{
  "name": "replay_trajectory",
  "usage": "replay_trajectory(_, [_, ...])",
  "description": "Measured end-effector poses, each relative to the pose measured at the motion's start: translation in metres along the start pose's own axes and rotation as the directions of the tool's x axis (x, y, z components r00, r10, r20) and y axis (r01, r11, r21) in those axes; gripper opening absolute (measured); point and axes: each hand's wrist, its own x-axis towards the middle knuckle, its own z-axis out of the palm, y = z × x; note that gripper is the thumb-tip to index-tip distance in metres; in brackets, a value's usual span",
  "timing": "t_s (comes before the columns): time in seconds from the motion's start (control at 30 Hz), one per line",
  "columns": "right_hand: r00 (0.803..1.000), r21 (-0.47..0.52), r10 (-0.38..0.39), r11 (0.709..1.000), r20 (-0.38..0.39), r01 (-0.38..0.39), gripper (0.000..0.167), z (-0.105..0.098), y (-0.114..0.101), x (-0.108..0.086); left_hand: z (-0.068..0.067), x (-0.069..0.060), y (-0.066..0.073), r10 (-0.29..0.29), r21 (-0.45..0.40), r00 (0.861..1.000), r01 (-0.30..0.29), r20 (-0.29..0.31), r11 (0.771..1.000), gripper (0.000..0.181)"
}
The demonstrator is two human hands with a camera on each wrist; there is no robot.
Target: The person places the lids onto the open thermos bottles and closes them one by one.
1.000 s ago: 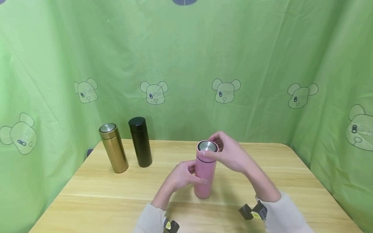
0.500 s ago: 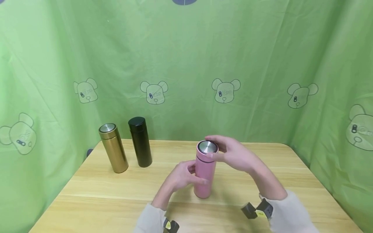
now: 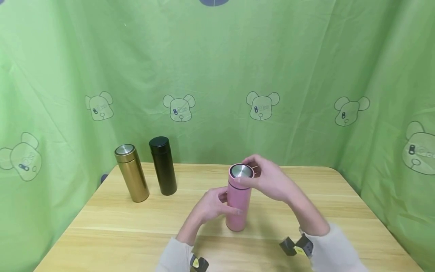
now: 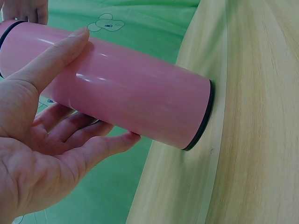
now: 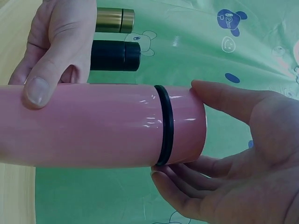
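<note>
A pink thermos bottle stands upright on the wooden table, its silver-topped lid on and a black ring below the lid. My left hand grips the bottle's body from the left, thumb across the near side, as the left wrist view also shows. Around the pink lid are the thumb and fingers of my right hand, pinching it from the right. The bottle's base touches the table.
A gold thermos bottle and a black thermos bottle stand upright at the back left of the wooden table. Green curtains with bear faces hang behind and at both sides.
My right hand first turned and drew back slightly to the right at the lid, then swung back so its thumb lies further across the front. The left hand and the bottle stay put.
</note>
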Motion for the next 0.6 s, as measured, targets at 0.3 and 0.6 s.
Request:
replay_trajectory(0.3, [0.997, -0.047, 0.059, 0.997, -0.050, -0.062, 0.067, 0.0031, 0.0024, 0.0031, 0.0000, 0.0005, 0.0004, 0.011, -0.006, 1.000, -0.010, 0.010, 1.000, 0.067])
replay_trajectory(0.6, [0.999, 0.012, -0.010, 1.000, 0.034, 0.010, 0.084, -0.0005, 0.0031, 0.0019, -0.0013, 0.0006, 0.0002, 0.005, 0.004, 1.000, -0.005, 0.005, 1.000, 0.067])
